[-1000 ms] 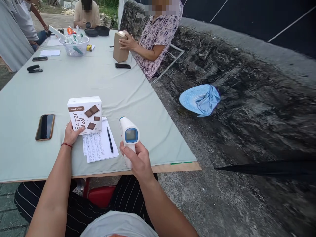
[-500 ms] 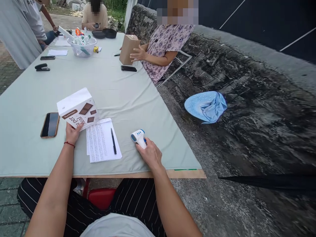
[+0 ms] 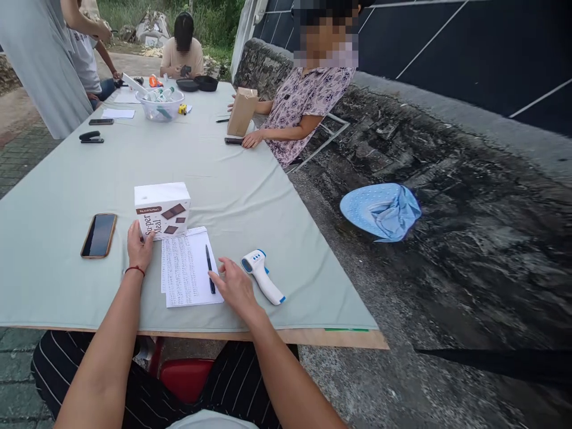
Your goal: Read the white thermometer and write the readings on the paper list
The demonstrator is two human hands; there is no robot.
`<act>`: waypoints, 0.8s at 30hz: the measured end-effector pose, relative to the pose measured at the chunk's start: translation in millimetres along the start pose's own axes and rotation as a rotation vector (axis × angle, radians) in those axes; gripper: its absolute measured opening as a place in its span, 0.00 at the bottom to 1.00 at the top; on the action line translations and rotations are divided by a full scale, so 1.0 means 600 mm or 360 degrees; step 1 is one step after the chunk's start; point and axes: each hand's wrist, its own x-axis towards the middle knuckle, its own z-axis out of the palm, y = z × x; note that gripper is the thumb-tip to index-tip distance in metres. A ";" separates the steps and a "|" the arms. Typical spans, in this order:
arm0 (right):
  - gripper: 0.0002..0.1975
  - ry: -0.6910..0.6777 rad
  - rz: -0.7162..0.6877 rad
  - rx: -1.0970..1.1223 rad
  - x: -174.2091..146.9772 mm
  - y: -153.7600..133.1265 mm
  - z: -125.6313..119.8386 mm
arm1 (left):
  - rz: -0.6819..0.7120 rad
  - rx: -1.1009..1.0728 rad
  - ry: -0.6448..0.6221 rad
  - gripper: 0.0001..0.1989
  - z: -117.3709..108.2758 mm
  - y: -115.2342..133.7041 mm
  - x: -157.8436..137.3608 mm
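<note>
My left hand (image 3: 140, 245) grips the lower left corner of a white "Super Meal" box (image 3: 166, 208), thumb across its printed front. The box stands upright on the table, at the top edge of some written sheets of paper (image 3: 181, 277). A black pen (image 3: 210, 268) lies on the right side of those sheets. My right hand (image 3: 235, 286) hovers at the pen with thumb and fingers apart, holding nothing; whether a fingertip touches the pen I cannot tell. Just right of this hand, a white and blue infrared thermometer (image 3: 263, 277) lies on its side.
A phone (image 3: 99, 236) lies left of my left hand. Farther up the cloth-covered table (image 3: 179, 161) are a stapler (image 3: 91, 138), a clear plastic basket (image 3: 159, 110) and black trays (image 3: 196, 84). A person at the right holds a cardboard box (image 3: 242, 112). Others are at the far end.
My right hand has let go of the thermometer and moved left to the pen. The white box, tilted before, now stands upright. The person at the right has lowered a hand to a black phone.
</note>
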 end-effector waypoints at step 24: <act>0.20 0.0214 -0.0121 0.1226 -0.116 -0.023 0.026 | 0.0597 0.0640 -0.1149 0.41 -0.018 0.063 -0.140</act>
